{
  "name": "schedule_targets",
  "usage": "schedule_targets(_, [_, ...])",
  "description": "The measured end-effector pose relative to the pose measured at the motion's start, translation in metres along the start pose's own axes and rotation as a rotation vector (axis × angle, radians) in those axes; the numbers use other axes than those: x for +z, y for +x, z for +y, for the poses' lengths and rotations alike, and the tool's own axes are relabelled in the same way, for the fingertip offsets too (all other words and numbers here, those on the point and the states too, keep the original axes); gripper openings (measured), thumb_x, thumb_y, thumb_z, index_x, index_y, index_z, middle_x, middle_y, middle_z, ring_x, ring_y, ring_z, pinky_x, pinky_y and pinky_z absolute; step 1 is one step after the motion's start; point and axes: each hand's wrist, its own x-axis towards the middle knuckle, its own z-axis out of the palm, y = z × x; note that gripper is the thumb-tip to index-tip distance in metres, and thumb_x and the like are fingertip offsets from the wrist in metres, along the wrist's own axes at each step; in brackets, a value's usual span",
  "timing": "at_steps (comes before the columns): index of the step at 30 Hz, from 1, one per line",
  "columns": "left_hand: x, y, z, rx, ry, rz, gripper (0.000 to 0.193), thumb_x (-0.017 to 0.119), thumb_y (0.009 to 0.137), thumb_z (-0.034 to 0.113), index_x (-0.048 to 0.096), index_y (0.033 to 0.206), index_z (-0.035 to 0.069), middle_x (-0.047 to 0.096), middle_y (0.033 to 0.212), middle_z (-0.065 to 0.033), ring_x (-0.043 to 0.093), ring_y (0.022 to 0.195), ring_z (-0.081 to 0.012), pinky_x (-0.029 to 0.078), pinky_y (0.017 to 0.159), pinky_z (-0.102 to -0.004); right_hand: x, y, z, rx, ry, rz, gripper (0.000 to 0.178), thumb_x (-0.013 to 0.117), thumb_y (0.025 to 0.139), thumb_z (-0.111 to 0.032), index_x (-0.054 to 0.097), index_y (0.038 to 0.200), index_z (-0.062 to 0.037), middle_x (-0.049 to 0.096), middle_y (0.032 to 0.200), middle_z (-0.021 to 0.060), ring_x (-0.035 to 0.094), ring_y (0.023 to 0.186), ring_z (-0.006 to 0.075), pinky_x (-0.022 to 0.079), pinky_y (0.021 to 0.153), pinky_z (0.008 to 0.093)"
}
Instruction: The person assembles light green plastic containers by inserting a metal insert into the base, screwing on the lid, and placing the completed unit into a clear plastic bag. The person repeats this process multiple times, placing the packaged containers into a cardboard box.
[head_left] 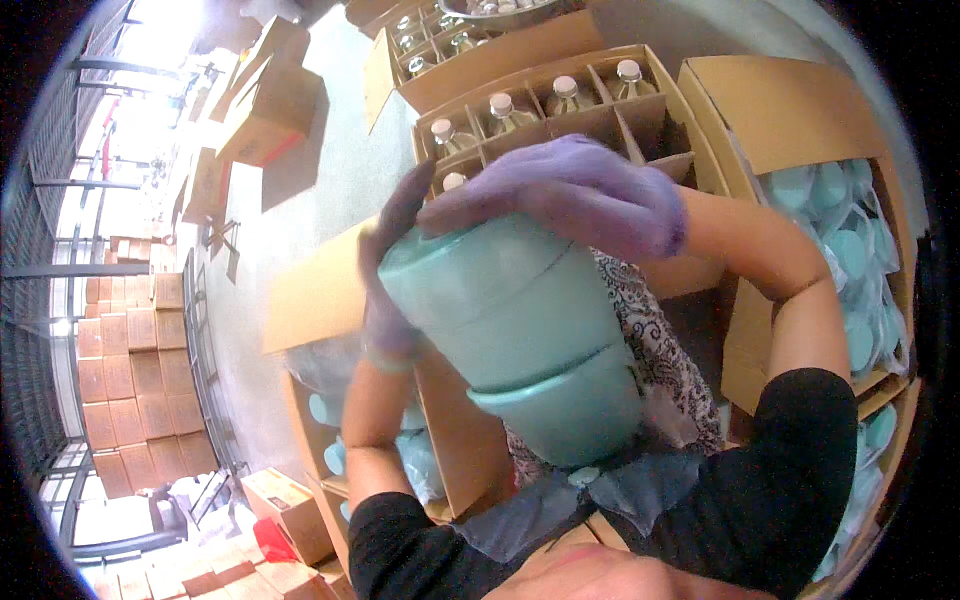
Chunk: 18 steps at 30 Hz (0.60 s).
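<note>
A large turquoise plastic tub (500, 300) lies tilted between my arms, its lower end toward my lap. A seam and a second rim lower down make it look like nested tubs, though I cannot tell for sure. My right hand (570, 195), in a purple glove, is cupped over its top end with the fingers together. Against its left side presses my gloved left hand (385, 275), slightly blurred, its fingers reaching up past the rim. Together the two hands hold the tub. Just beyond it stands a divided carton (690, 125) with clear glass bottles (568, 97) with pale caps.
On the right an open carton (800, 110) holds turquoise-lidded items (850, 252) in plastic wrap. Another open carton (465, 430) with similar items is at lower left. Farther off are a metal bowl (510, 14), loose boxes (262, 110) and stacked cartons (140, 390).
</note>
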Motion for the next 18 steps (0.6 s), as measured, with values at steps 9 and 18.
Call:
schedule_targets(9, [0.009, 0.000, -0.004, -0.126, -0.335, 0.095, 0.083, 0.019, 0.097, 0.065, 0.023, 0.150, 0.002, 0.028, 0.155, -0.0182, 0.028, 0.143, -0.0300, 0.016, 0.120, -0.0409, 0.006, -0.002, 0.017, 0.003, 0.234, 0.022, 0.051, 0.032, 0.104, -0.040, 0.055, 0.134, -0.0051, 0.063, 0.123, 0.0150, 0.062, 0.104, 0.0224, 0.044, 0.096, 0.0335])
schedule_targets(18, [0.031, 0.009, 0.009, 0.090, -0.557, -0.064, 0.072, 0.044, 0.089, 0.038, 0.027, 0.149, 0.002, 0.031, 0.152, -0.0195, 0.035, 0.137, -0.0355, 0.028, 0.115, -0.0471, -0.013, 0.008, 0.074, -0.141, -0.554, -0.313, 0.041, 0.044, 0.099, -0.013, 0.045, 0.139, -0.0084, 0.067, 0.100, 0.0160, 0.067, 0.092, 0.0304, 0.051, 0.087, 0.0364])
